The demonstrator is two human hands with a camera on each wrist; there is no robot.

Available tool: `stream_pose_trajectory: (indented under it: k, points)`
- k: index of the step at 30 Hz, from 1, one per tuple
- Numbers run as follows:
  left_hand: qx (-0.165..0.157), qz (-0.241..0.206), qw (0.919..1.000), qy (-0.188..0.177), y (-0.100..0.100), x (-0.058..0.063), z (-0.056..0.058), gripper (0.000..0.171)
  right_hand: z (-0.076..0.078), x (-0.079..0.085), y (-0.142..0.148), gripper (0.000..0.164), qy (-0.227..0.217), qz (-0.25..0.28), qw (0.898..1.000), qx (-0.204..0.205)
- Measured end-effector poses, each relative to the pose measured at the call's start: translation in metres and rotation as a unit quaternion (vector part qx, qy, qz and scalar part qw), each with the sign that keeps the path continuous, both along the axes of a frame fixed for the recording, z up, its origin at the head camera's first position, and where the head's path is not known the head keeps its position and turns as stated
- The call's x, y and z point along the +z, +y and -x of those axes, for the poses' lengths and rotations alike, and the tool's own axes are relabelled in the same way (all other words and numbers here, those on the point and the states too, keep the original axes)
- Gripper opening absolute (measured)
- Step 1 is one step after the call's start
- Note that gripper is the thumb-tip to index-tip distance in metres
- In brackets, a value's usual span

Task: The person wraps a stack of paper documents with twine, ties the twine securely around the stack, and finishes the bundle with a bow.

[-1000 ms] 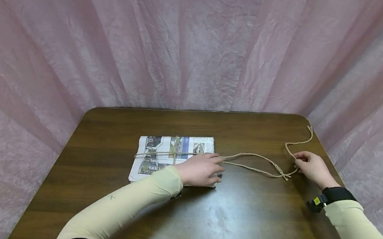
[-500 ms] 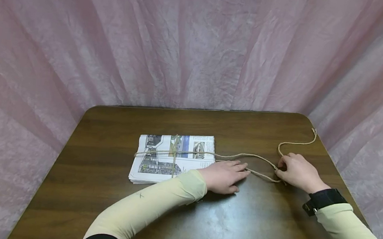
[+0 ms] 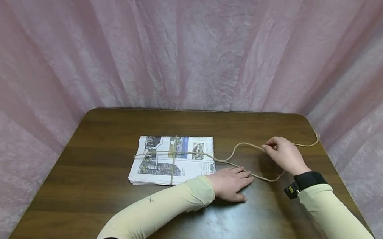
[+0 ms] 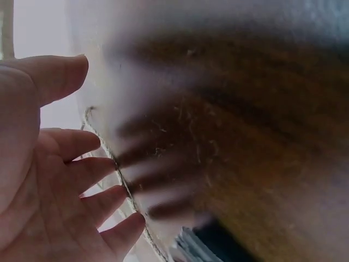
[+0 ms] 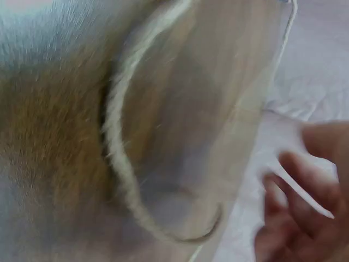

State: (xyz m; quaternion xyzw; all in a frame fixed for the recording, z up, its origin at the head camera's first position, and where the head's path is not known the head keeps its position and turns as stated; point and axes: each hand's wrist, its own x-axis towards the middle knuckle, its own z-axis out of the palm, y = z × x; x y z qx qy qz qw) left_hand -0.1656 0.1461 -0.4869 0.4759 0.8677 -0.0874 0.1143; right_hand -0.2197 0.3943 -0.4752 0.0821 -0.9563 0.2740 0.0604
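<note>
A stack of folded newspapers [image 3: 192, 170] lies on the table with beige twine [image 3: 238, 145] crossing over it both ways. Two strands of the twine run off its right side and cross close to the edge. My left hand [image 3: 231, 184] lies palm down to the right of the stack, fingers extended, fingertips at the lower strand. In the left wrist view these fingers [image 4: 87, 172] spread along the twine [image 4: 148, 236]. Farther right, my right hand [image 3: 285, 155] pinches the upper strand between thumb and forefinger. A loose curve of twine [image 5: 114, 128] shows in the right wrist view.
Brown wooden table [image 3: 108, 127] under everything, with rounded far corners. A pink curtain [image 3: 197, 51] hangs right behind and beside it. The twine's free end [image 3: 317, 137] reaches the table's right edge.
My right hand has moved left and away from me, drawing the upper strand into a bend. My left hand has slid right, off the newspapers onto the table beside the lower strand.
</note>
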Motion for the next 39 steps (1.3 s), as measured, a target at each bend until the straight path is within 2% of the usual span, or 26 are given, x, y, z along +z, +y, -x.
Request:
stream_pose_trajectory:
  k: [3, 5, 7, 9, 12, 13, 15, 16, 17, 18, 20, 23, 24, 25, 29, 31, 33, 36, 39]
  points:
    - [-0.005, 0.000, 1.0000, -0.005, 0.000, -0.001, -0.001, 0.073, 0.008, -0.005, 0.012, 0.046, -0.015, -0.014, 0.998, -0.058]
    - [-0.006, 0.001, 1.0000, -0.005, -0.001, -0.002, -0.001, 0.073, 0.012, -0.007, 0.023, 0.059, -0.050, -0.035, 0.994, -0.089]
    - [-0.004, 0.001, 1.0000, -0.004, -0.001, -0.003, -0.001, 0.073, 0.014, -0.008, 0.032, 0.063, -0.110, -0.054, 0.988, -0.093]
    - [-0.003, 0.000, 1.0000, -0.002, -0.001, -0.004, -0.002, 0.073, 0.015, -0.011, 0.038, 0.061, -0.162, -0.054, 0.983, -0.073]
    - [-0.003, -0.001, 1.0000, -0.006, -0.001, -0.004, -0.003, 0.072, 0.013, -0.014, 0.042, 0.045, -0.191, 0.024, 0.980, -0.053]
    - [-0.005, -0.001, 1.0000, -0.007, 0.000, -0.004, -0.003, 0.072, 0.011, -0.013, 0.043, 0.040, -0.187, 0.063, 0.979, -0.055]
    - [-0.006, 0.001, 0.9999, -0.008, 0.000, -0.003, -0.003, 0.072, 0.007, -0.007, 0.044, 0.033, -0.171, 0.164, 0.969, -0.070]
    - [-0.006, 0.002, 1.0000, -0.008, 0.001, -0.003, -0.003, 0.072, 0.004, -0.001, 0.045, 0.033, -0.160, 0.217, 0.960, -0.080]
    - [-0.006, 0.004, 1.0000, -0.006, 0.001, -0.003, -0.003, 0.071, 0.002, 0.006, 0.045, 0.032, -0.153, 0.273, 0.945, -0.090]
    - [-0.004, 0.004, 1.0000, -0.006, 0.001, -0.002, -0.003, 0.071, 0.000, 0.014, 0.046, 0.031, -0.149, 0.330, 0.927, -0.095]
    - [0.000, 0.003, 1.0000, -0.004, 0.002, -0.002, -0.002, 0.070, -0.005, 0.031, 0.047, 0.024, -0.142, 0.437, 0.883, -0.096]
    - [0.004, -0.002, 1.0000, -0.003, 0.002, -0.001, -0.001, 0.069, -0.012, 0.055, 0.048, 0.019, -0.135, 0.533, 0.832, -0.080]
    - [0.004, -0.004, 1.0000, -0.002, 0.003, -0.001, -0.001, 0.069, -0.014, 0.062, 0.048, 0.017, -0.134, 0.550, 0.821, -0.073]
    - [0.005, -0.006, 1.0000, -0.001, 0.003, 0.000, 0.000, 0.069, -0.017, 0.070, 0.048, 0.017, -0.133, 0.560, 0.815, -0.064]
    - [0.002, -0.006, 1.0000, 0.007, 0.005, 0.000, 0.001, 0.068, -0.025, 0.093, 0.046, 0.017, -0.121, 0.590, 0.797, -0.031]
    - [0.003, -0.006, 0.9999, 0.008, 0.005, 0.000, 0.001, 0.068, -0.027, 0.102, 0.046, 0.018, -0.115, 0.600, 0.791, -0.022]
    - [0.004, -0.008, 1.0000, 0.003, 0.004, 0.000, 0.001, 0.067, -0.027, 0.108, 0.044, 0.018, -0.105, 0.597, 0.795, -0.023]
    - [0.004, -0.026, 0.9996, -0.013, 0.001, 0.002, 0.000, 0.067, -0.025, 0.112, 0.038, 0.017, -0.092, 0.565, 0.820, -0.034]
    - [-0.002, -0.070, 0.9972, -0.026, -0.006, 0.008, 0.000, 0.061, -0.026, 0.110, 0.028, 0.013, -0.074, 0.531, 0.843, -0.037]
